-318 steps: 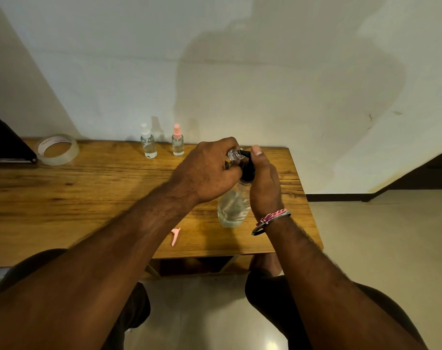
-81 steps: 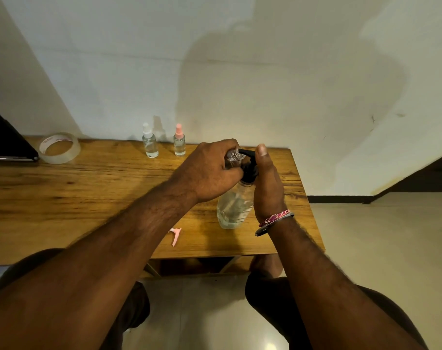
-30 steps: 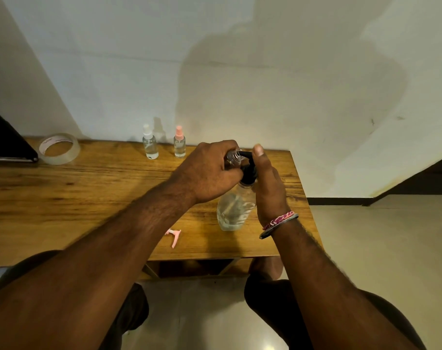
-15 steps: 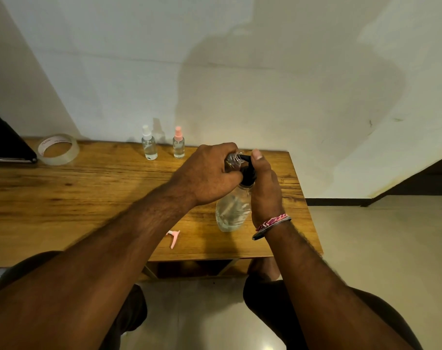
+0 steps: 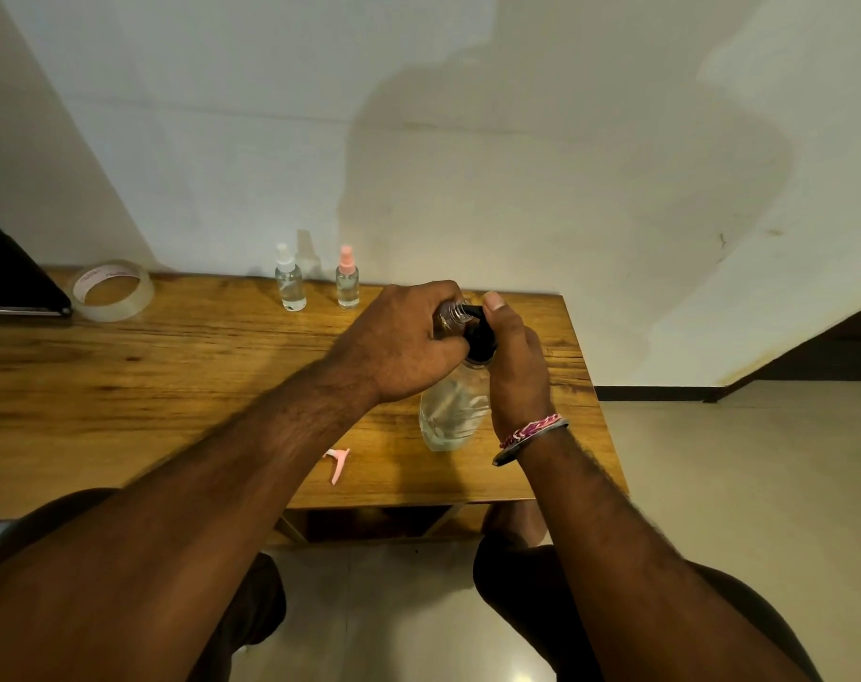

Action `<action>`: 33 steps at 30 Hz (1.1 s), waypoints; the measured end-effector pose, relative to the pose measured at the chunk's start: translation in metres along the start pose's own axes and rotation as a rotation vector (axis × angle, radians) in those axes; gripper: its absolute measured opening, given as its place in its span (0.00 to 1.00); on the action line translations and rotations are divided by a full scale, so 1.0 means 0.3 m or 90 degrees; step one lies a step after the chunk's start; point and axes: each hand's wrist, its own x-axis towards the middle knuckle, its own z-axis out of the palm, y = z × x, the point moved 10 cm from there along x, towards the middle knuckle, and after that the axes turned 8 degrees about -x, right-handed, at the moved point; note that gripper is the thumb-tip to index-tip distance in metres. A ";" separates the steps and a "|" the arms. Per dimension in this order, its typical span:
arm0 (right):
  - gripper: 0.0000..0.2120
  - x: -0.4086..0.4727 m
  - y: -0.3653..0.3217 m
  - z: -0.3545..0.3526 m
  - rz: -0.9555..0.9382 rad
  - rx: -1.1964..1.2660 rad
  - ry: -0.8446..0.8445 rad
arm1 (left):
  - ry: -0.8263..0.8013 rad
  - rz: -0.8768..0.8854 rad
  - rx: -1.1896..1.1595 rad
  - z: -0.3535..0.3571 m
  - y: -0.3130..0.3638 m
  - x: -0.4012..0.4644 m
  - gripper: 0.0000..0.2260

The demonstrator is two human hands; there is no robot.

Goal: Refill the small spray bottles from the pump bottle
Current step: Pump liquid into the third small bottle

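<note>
Little has shifted since half a second ago: both hands sit at the same spot over the pump bottle, with the right thumb a touch higher on the black pump head. The left hand is curled around a small open bottle, its threaded neck poking out past the fingers at 3 o'clock toward the pump's spout; the bottle's body is hidden inside the fist. The right hand wraps the pump head, thumb on top and fingers closed down the far side of the neck. Whether liquid is running into the open neck is hard to tell, since the mouth is small and partly covered. The pump bottle stands upright on the table near its right edge, clear, with liquid low in its body. A bracelet rings the right wrist. At 7 o'clock from the pump bottle, near the front edge, a pink spray cap lies on its side, apart from everything else. At 11 o'clock, against the wall, two small spray bottles stand upright and close together: a white-capped bottle on the left and a pink-capped bottle on the right. Farther along at 10 o'clock a tape roll lies flat, just beside a dark object at the frame's left edge.
</note>
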 end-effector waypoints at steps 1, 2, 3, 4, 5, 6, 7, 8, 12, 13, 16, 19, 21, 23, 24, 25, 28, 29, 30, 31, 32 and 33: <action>0.19 -0.004 -0.006 0.004 -0.002 -0.005 -0.007 | 0.004 0.000 -0.003 -0.002 0.003 -0.001 0.12; 0.19 -0.008 -0.009 0.008 0.000 -0.008 -0.013 | 0.007 0.000 -0.008 -0.004 0.005 -0.002 0.12; 0.19 -0.009 -0.009 0.009 0.004 -0.008 -0.017 | 0.007 0.000 -0.011 -0.006 0.007 -0.002 0.11; 0.19 -0.011 -0.008 0.008 0.012 -0.005 -0.022 | 0.006 0.000 -0.012 -0.005 0.009 -0.002 0.11; 0.18 -0.011 -0.004 0.007 0.021 -0.005 -0.026 | 0.004 0.000 -0.012 -0.006 0.011 -0.002 0.10; 0.18 -0.012 -0.002 0.009 0.025 -0.006 -0.033 | 0.003 0.001 -0.010 -0.007 0.012 -0.002 0.10; 0.20 -0.011 -0.001 0.012 0.026 -0.009 -0.044 | 0.003 0.000 -0.010 -0.010 0.013 -0.003 0.10; 0.22 -0.010 0.000 0.015 0.025 -0.010 -0.052 | 0.002 -0.002 -0.011 -0.011 0.012 -0.003 0.10; 0.23 -0.008 0.000 0.021 0.024 0.002 -0.060 | 0.002 -0.005 -0.012 -0.012 0.012 -0.002 0.11; 0.23 -0.007 -0.001 0.022 0.020 0.006 -0.061 | 0.003 -0.005 -0.011 -0.012 0.012 -0.002 0.11; 0.22 -0.008 0.003 0.019 0.019 0.019 -0.049 | 0.003 -0.001 -0.011 -0.011 0.013 -0.003 0.13; 0.22 -0.004 0.003 0.016 0.020 0.018 -0.045 | 0.004 0.001 -0.011 -0.007 0.014 -0.002 0.13; 0.20 -0.004 0.006 0.017 0.025 0.025 -0.045 | 0.004 0.000 -0.007 -0.005 0.013 0.001 0.12; 0.19 -0.004 0.009 0.017 0.032 0.031 -0.047 | 0.005 0.000 -0.005 -0.003 0.015 0.003 0.11; 0.18 -0.004 0.010 0.018 0.032 0.032 -0.050 | 0.005 0.000 -0.005 -0.004 0.015 0.004 0.11; 0.17 -0.003 0.010 0.019 0.031 0.032 -0.053 | 0.006 0.001 -0.007 -0.005 0.014 0.003 0.12; 0.16 0.001 0.012 0.017 0.028 0.036 -0.062 | 0.008 -0.004 -0.007 -0.004 0.006 0.002 0.13; 0.17 0.003 0.014 0.017 0.027 0.038 -0.064 | 0.009 -0.006 -0.006 -0.004 0.004 0.002 0.13; 0.18 0.006 0.016 0.015 0.027 0.038 -0.063 | 0.009 -0.008 -0.005 -0.004 0.001 0.002 0.13; 0.18 0.008 0.018 0.014 0.029 0.037 -0.060 | 0.010 -0.009 -0.004 -0.004 -0.001 0.002 0.13; 0.18 0.010 0.021 0.011 0.031 0.036 -0.056 | 0.011 -0.010 -0.004 -0.005 -0.003 0.002 0.13; 0.17 0.010 0.022 0.010 0.031 0.036 -0.053 | 0.011 -0.010 -0.004 -0.005 -0.004 0.002 0.12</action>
